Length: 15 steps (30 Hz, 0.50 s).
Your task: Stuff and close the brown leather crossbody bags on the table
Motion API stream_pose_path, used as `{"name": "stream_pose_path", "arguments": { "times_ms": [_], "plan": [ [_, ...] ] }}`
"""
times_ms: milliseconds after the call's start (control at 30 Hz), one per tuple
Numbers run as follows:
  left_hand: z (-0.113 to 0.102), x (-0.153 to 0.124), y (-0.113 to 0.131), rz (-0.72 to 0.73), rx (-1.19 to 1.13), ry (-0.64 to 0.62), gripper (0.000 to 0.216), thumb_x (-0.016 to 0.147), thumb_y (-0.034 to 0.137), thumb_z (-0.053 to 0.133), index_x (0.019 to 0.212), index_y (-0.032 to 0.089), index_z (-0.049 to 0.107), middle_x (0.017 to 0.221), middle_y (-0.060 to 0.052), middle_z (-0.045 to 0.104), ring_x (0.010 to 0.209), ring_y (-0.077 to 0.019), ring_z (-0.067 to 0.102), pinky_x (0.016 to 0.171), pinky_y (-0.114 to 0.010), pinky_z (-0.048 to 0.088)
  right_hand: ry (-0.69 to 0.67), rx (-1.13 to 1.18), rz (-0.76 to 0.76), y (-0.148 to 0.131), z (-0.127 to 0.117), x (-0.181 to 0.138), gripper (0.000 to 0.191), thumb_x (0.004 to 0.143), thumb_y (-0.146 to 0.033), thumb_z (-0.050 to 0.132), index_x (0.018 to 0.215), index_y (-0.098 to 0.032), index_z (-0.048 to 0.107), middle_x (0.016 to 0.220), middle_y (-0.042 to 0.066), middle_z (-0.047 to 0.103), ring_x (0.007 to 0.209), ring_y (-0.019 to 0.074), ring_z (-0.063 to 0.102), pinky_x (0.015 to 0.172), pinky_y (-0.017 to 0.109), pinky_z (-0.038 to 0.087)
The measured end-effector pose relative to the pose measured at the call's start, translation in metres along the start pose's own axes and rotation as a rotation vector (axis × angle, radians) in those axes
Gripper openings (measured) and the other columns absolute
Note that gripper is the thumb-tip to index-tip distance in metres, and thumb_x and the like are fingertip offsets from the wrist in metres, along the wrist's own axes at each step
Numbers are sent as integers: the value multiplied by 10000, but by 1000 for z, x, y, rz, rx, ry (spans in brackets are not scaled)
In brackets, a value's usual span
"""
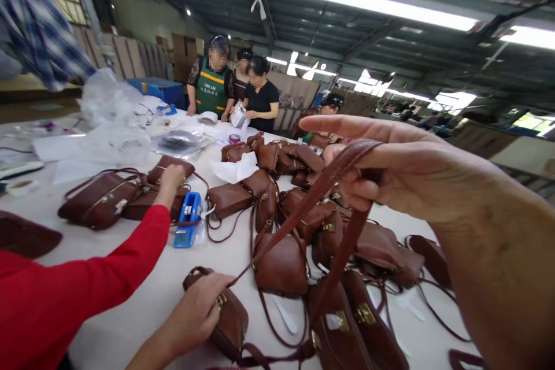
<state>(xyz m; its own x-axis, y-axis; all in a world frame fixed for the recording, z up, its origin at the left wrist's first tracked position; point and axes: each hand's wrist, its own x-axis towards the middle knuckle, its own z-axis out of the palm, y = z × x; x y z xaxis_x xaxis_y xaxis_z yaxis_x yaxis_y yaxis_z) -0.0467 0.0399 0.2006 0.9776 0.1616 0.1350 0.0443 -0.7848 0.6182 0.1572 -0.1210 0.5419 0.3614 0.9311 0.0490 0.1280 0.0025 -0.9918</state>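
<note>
My right hand (390, 162) is raised at the right, its index finger stretched out and the other fingers curled round a brown leather strap (321, 188). The strap hangs from that hand in two lengths, one slanting down to my left hand (197, 312), the other dropping among the bags. My left hand grips the top of a small brown handbag (234, 324) with a gold-coloured clasp, near the table's front. Beside it lies another brown handbag (281, 266). Two larger bags with gold clasps (366, 313) lie below my right hand.
A co-worker's red sleeve (125, 260) reaches in from the left, the hand on a brown bag (162, 169). A blue tape dispenser (188, 219) stands nearby. Many brown bags cover the white table (143, 283). Clear plastic (113, 121) lies at back left. Several people stand beyond.
</note>
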Motion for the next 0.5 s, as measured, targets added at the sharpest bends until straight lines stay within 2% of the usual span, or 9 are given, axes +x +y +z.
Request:
{"name": "stream_pose_path", "arguments": {
  "times_ms": [100,167,200,267,367,433,500],
  "plan": [
    [7,-1,-17,-128,5,-102,462,673,82,446,1082,204,623,1098,-78,679,1034,-236,595,953,-376,459,-172,-62,7,-5,-15,6,551,734,-129,624,1275,-206,558,700,-70,649,475,27,556,440,122,436],
    [-1,0,-26,-196,32,-144,352,667,131,485,972,201,646,996,-72,685,955,-254,598,914,-397,446,-155,-122,-33,-11,-24,7,501,778,-120,578,1277,-157,553,737,-68,663,542,24,588,480,115,404],
    [-6,0,-30,-229,20,-161,305,665,163,511,934,203,650,959,-64,683,925,-257,597,893,-394,443,-86,-135,-67,-14,-28,8,475,804,-103,535,1278,-132,547,729,-75,658,560,15,588,506,121,396],
    [-14,-3,-38,-261,-99,-220,235,657,221,551,868,212,653,921,-41,681,895,-245,600,860,-354,448,134,-135,-143,-17,-33,10,453,851,-63,450,1297,-102,519,674,-103,625,526,-25,542,531,129,373],
    [-8,-17,-47,-274,-334,-281,181,677,286,551,812,232,659,963,-13,696,946,-238,601,886,-319,450,431,-109,-185,-12,-37,18,441,887,-48,450,1325,-85,481,626,-128,581,422,-60,430,491,126,314],
    [7,-30,-48,-321,-401,-293,181,684,316,548,793,241,672,984,-13,707,998,-264,593,942,-347,436,504,-115,-194,-6,-40,25,434,878,-67,527,1310,-72,491,639,-116,586,431,-48,440,484,130,312],
    [23,-43,-47,-392,-460,-352,205,693,367,569,813,254,692,973,-18,715,1017,-294,593,956,-374,439,506,-186,-232,-3,-44,35,409,844,-99,615,1244,-59,542,652,-102,587,470,-21,488,505,137,361]
  ]
}}
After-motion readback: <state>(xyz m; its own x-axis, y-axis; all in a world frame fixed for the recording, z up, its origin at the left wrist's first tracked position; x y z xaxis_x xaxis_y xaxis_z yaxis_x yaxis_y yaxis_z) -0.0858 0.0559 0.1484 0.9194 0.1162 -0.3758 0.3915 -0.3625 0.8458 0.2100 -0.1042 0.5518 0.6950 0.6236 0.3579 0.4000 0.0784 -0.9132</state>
